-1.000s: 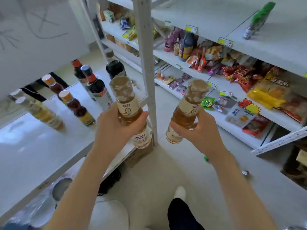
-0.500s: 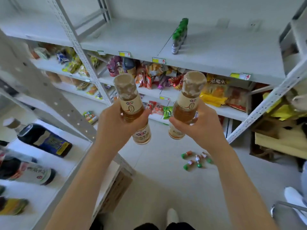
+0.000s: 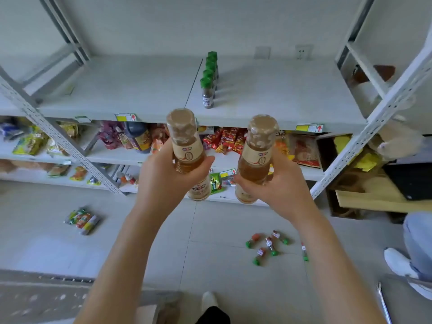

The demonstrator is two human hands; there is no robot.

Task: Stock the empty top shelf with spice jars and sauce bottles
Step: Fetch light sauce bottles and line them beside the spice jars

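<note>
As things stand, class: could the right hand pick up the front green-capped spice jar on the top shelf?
Probably not yet. The right hand is already wrapped around a sauce bottle, so it has no free grip, though nothing stands between it and the front jar.

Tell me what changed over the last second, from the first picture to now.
The person turned from the bottle-laden side shelf to face the top shelf, where a row of green-capped spice jars now stands dead ahead. Nothing was taken up or let go: the left hand and the right hand each still grip an amber sauce bottle, left and right, upright.
</note>
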